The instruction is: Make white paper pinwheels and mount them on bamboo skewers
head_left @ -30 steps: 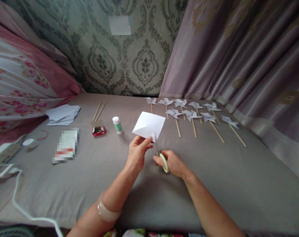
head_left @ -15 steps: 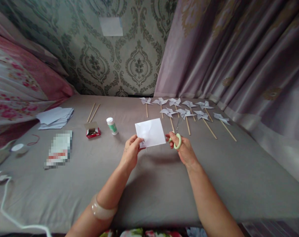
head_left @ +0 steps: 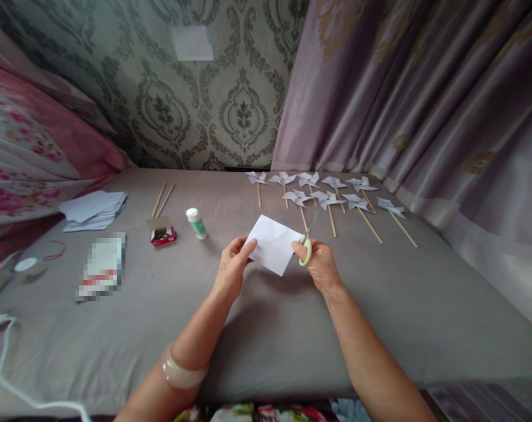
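Observation:
A square sheet of white paper (head_left: 272, 245) is held above the cloth, turned so a corner points toward me. My left hand (head_left: 236, 261) pinches its left corner between thumb and fingers. Scissors (head_left: 306, 251) with pale green handles sit in my right hand (head_left: 322, 261), blades pointing up and away. The thumb of that hand also presses on the paper's right corner. Beyond the paper lie several white paper pinwheels (head_left: 326, 200) on wooden sticks.
A white-capped green bottle (head_left: 196, 224) stands left of centre, by a red open box (head_left: 163, 235) of small items. Two loose sticks (head_left: 163, 200), a paper stack (head_left: 94, 210), a blurred packet (head_left: 102, 266) and a white cable (head_left: 4, 363) lie further left.
The paper has been rotated so that a corner faces me. My right hand has moved left with the scissors, and its thumb now touches the paper's right corner.

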Available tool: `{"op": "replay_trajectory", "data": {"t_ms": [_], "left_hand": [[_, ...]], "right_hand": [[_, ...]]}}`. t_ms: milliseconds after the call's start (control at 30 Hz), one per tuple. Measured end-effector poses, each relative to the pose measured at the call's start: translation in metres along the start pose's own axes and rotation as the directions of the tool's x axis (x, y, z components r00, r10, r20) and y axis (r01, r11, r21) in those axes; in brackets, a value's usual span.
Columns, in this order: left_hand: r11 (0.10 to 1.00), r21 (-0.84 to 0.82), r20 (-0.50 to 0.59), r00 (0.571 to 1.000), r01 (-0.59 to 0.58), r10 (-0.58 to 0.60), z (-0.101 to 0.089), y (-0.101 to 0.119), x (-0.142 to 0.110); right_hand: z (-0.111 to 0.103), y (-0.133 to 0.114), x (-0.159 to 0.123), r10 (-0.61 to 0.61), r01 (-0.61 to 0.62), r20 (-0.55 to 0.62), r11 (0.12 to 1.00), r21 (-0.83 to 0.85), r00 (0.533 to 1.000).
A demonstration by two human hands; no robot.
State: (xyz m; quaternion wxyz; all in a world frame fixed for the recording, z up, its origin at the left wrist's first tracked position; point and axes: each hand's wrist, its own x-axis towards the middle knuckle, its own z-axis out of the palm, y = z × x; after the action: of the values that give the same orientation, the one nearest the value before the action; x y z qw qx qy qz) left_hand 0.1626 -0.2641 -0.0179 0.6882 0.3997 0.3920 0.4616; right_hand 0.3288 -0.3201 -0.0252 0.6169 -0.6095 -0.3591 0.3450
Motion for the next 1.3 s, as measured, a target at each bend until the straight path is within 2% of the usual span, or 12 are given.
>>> {"op": "replay_trajectory", "data": {"t_ms": [133, 300, 400, 533, 600, 700, 800, 900, 1033, 1300], "left_hand": [[0.994, -0.071, 0.043, 0.996, 0.08, -0.077, 0.003, -0.001, -0.002], [0.984, -0.067, 0.094, 0.983, 0.165, -0.158, 0.013, -0.011, -0.011], [0.988, -0.046, 0.098, 0.985, 0.147, -0.142, 0.016, -0.017, -0.014], [0.998, -0.028, 0.046, 0.997, 0.064, -0.063, 0.012, -0.019, -0.009], [0.999, -0.031, 0.005, 1.0, 0.015, -0.014, 0.007, -0.017, -0.003], [0.997, -0.042, -0.065, 0.996, -0.057, 0.054, 0.001, -0.009, 0.005], [0.993, -0.071, -0.117, 0.99, -0.093, 0.084, 0.0, 0.004, 0.012], [0.989, -0.099, -0.119, 0.988, -0.107, 0.095, 0.006, 0.017, 0.014], [0.986, -0.126, -0.066, 0.993, -0.11, 0.103, 0.017, 0.026, 0.013], [0.986, -0.159, -0.057, 0.997, -0.055, 0.047, 0.028, 0.009, 0.014]], "right_hand": [[0.005, 0.001, -0.003, -0.071, 0.074, -0.079, 0.997, 0.032, 0.994], [0.012, -0.001, -0.008, -0.133, 0.137, -0.174, 0.99, 0.011, 0.976], [0.015, -0.003, -0.01, -0.154, 0.151, -0.197, 0.988, -0.03, 0.968], [0.015, -0.005, -0.01, -0.129, 0.119, -0.179, 0.99, -0.07, 0.975], [0.012, -0.004, -0.009, -0.078, 0.066, -0.112, 0.992, -0.111, 0.991], [0.01, -0.003, -0.011, -0.004, 0.031, 0.106, 0.968, -0.248, 0.994], [0.012, -0.003, -0.016, 0.039, 0.098, 0.353, 0.927, -0.363, 0.935], [0.019, -0.003, -0.024, 0.044, 0.168, 0.503, 0.914, -0.368, 0.863], [0.024, -0.003, -0.029, 0.045, 0.178, 0.561, 0.924, -0.337, 0.827], [0.022, -0.002, -0.024, 0.046, 0.145, 0.547, 0.943, -0.301, 0.836]]}}
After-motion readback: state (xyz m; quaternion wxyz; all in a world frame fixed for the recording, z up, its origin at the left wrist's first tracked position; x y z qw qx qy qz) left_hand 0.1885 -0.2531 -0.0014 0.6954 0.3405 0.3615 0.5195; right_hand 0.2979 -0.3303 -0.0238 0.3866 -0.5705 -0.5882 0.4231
